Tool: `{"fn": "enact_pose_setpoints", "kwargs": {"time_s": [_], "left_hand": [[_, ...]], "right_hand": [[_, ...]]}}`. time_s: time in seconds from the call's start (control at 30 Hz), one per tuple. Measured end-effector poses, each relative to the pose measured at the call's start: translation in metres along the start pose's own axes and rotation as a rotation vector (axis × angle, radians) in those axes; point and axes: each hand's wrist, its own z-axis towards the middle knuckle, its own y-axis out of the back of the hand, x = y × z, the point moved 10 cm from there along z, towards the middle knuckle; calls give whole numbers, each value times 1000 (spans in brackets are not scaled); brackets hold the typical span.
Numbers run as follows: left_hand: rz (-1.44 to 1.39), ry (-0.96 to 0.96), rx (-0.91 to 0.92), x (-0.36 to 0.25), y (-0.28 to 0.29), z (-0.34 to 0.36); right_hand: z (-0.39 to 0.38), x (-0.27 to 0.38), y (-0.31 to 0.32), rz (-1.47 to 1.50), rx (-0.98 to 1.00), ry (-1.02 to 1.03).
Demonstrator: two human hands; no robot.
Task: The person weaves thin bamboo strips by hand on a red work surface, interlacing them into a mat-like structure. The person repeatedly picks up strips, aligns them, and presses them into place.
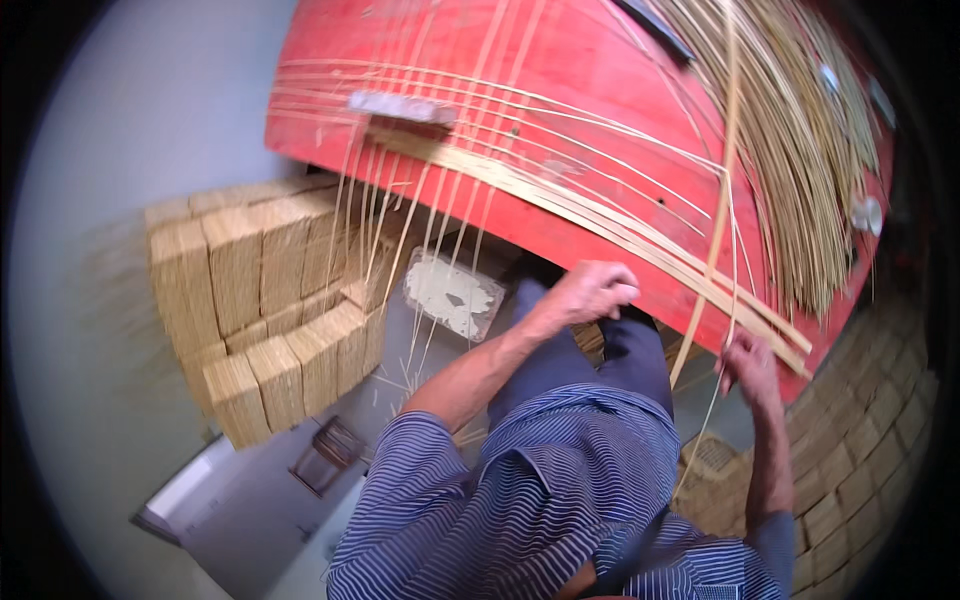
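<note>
My right hand (pixel 750 368) is closed at the near right edge of the red table (pixel 590 235), pinching a thin bamboo strip (pixel 738 255). The strip runs up over the table, and its lower end hangs past my lap. Just left of it, a wider flat strip (pixel 718 225) crosses the table and sticks out over the edge. My left hand (pixel 598 292) hovers at the table's front edge, fingers curled, with no strip seen coming from it. Several long flat slats (pixel 600 222) lie along the edge between the hands and beyond. Thin strips (pixel 460 195) cross them at the left, hanging over the edge.
A pale block (pixel 402 107) rests on the crossed strips. A large bundle of thin strips (pixel 800 170) covers the table's right side, near a dark bar (pixel 655 30). Stacked straw-coloured blocks (pixel 270 260) stand at the left. A worn white-topped stool (pixel 452 295) is below the table.
</note>
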Motion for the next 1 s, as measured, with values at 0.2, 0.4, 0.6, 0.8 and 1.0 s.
{"fn": "enact_pose_setpoints", "kwargs": {"time_s": [0.2, 0.4, 0.6, 0.8, 1.0], "left_hand": [[-136, 43, 73, 25, 28, -18], [-582, -205, -40, 7, 100, -34], [-661, -251, -322, 29, 243, -67], [-629, -25, -398, 128, 290, -77], [-870, 61, -550, 208, 324, -66]], "right_hand": [[-37, -26, -63, 164, 191, -320], [-9, 148, -161, -574, 163, 291], [61, 240, -278, -624, 75, 357], [95, 203, -270, -689, 69, 302], [163, 181, -348, -885, 312, 382]]}}
